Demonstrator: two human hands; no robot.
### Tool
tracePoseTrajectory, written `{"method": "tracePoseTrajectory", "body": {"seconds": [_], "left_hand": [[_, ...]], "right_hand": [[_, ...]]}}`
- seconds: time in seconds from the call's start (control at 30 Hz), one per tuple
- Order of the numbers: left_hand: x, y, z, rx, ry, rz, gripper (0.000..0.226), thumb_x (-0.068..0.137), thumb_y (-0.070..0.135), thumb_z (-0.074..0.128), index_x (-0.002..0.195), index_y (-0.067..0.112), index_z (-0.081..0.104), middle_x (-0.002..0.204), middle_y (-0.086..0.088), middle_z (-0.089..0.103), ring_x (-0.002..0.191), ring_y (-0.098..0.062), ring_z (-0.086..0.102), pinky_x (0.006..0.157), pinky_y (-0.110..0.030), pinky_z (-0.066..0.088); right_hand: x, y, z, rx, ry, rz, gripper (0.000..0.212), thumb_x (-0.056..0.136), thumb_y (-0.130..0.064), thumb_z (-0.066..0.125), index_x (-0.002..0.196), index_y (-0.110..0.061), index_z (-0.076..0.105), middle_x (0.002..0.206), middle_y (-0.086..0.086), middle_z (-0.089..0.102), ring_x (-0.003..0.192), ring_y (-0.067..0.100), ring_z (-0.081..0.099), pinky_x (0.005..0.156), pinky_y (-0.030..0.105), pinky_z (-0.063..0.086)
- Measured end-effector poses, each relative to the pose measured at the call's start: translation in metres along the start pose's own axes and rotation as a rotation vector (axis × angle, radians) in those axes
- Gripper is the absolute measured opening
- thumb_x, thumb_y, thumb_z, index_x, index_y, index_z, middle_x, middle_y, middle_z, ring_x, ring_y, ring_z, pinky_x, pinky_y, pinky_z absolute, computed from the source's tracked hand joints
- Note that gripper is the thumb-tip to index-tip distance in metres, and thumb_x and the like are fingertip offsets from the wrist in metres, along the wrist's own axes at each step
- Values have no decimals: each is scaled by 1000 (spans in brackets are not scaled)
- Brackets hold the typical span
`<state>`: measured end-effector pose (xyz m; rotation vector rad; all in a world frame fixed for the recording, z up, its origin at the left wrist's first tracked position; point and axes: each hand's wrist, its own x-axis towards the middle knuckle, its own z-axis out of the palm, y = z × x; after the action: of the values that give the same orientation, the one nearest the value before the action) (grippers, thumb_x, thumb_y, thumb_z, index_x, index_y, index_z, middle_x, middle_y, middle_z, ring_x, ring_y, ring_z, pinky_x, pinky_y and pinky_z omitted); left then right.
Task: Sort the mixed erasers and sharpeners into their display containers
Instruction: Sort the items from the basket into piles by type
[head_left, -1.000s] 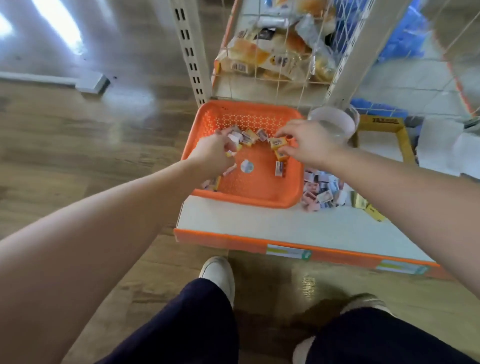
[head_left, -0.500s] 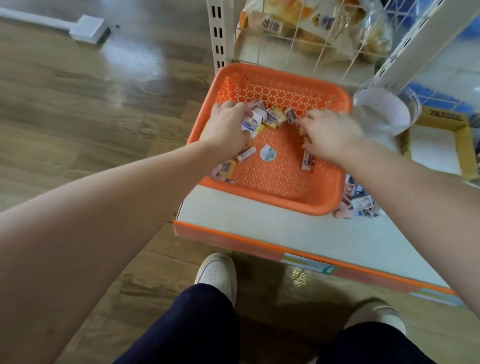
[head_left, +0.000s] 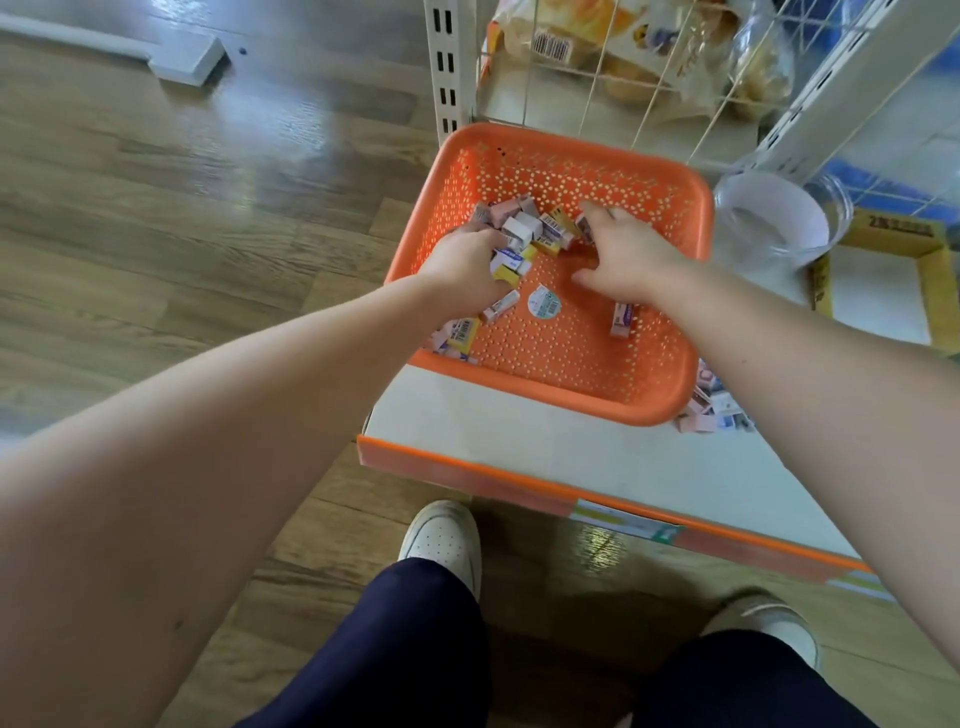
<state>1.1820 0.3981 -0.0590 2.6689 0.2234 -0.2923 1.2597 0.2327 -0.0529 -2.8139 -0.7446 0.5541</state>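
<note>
Nearest stand the person's 2 legs in dark trousers on a wooden floor, with a left white shoe and a right white shoe showing past the knees. Just beyond the shoes is a low white shelf with an orange front edge. An orange perforated basket sits at the shelf's left end, and both bare arms are stretched into it.

The left hand is at the basket's left side, its fingers curled round a clutch of packets in white, blue and yellow. The right hand is near the middle with its thumb spread out to the left. Its fingers bend down at the right edge of a heap of packets lying toward the far side of the basket. Its fingertips are hidden, so I cannot tell whether it pinches one.

Looser in the basket are 1 pink packet below the right wrist and 1 pale packet beside a round sticker. A few corner packets lie at the near left. They are too small to tell erasers from sharpeners.

On the shelf just right of the basket lies a second pile, partly hidden by the right forearm. A clear plastic tub stands just beside the basket's far right corner, and a yellow cardboard box is to its right. Farthest are a slotted white upright and a wire grid with bagged bread behind it.
</note>
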Motion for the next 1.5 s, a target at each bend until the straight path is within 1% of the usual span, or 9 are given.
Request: {"method": "tracePoseTrajectory", "body": {"seconds": [0.13, 0.3, 0.43, 0.63, 0.87, 1.13, 1.3, 1.4, 1.5], "left_hand": [[-9, 5, 9, -115, 74, 109, 45, 83, 9, 59, 128, 15, 55, 134, -3, 53, 125, -22, 46, 99, -27, 34], [-12, 6, 9, -221, 77, 29, 74, 85, 13, 58, 148, 22, 20, 157, -8, 16, 145, -26, 10, 118, -40, 10], [-10, 5, 13, -180, -70, -66, 88, 88, 27, 59, 151, 19, -1, 159, -11, -3, 145, -33, 8, 115, -40, 17], [-11, 0, 12, -88, -115, -54, 72, 88, 35, 57, 148, 22, 19, 156, -5, 16, 139, -29, 26, 106, -35, 30], [-16, 3, 10, -383, 48, -71, 40, 89, 25, 54, 128, 19, 49, 127, 0, 56, 117, -16, 51, 86, -23, 39], [-12, 2, 17, -180, -89, -85, 76, 87, 31, 52, 151, 24, 12, 159, 2, 3, 146, -26, 0, 118, -41, 10], [-11, 3, 14, -235, -134, -134, 77, 87, 32, 54, 151, 25, 10, 159, 1, 0, 140, -26, 25, 99, -28, 32], [-13, 5, 10, -321, -116, -123, 67, 87, 24, 54, 147, 24, 23, 150, -3, 32, 121, -19, 46, 85, -25, 38], [-17, 8, 7, -408, -151, -104, 59, 82, 13, 53, 139, 25, 41, 138, -2, 49, 122, -18, 48, 95, -30, 44]], "right_hand": [[8, -1, 6, 28, 50, -61, 87, 84, -23, 65, 150, -17, 9, 156, 7, 12, 139, 29, 26, 113, 40, 27], [17, -5, 14, -5, -52, -50, 90, 83, -38, 65, 149, -32, 4, 158, -3, 2, 143, 28, 11, 109, 62, 20], [15, -8, 12, -90, -46, -81, 77, 88, -43, 57, 148, -36, 9, 156, -5, 10, 142, 30, 9, 108, 58, 25], [10, -3, 10, -112, 12, -198, 62, 86, -37, 60, 142, -28, 36, 145, 0, 30, 131, 29, 24, 105, 47, 34], [5, 11, 15, -25, 74, -204, 42, 81, -30, 61, 121, -21, 51, 135, 2, 43, 122, 28, 37, 103, 45, 34], [-5, 3, 17, -70, -136, -188, 79, 83, -28, 58, 148, -33, 15, 157, -5, 12, 144, 27, 2, 113, 55, 8], [-7, 4, 13, 38, -65, -181, 62, 77, -20, 59, 135, -36, 42, 143, 7, 39, 137, 23, 27, 110, 40, 29], [-11, 0, 9, 210, 9, -149, 40, 76, -10, 54, 108, -32, 64, 108, -4, 61, 109, 17, 53, 93, 31, 43], [-15, -3, 4, 318, 103, -101, 39, 75, -4, 49, 92, -33, 68, 88, -9, 66, 88, 12, 59, 80, 27, 48]]}}
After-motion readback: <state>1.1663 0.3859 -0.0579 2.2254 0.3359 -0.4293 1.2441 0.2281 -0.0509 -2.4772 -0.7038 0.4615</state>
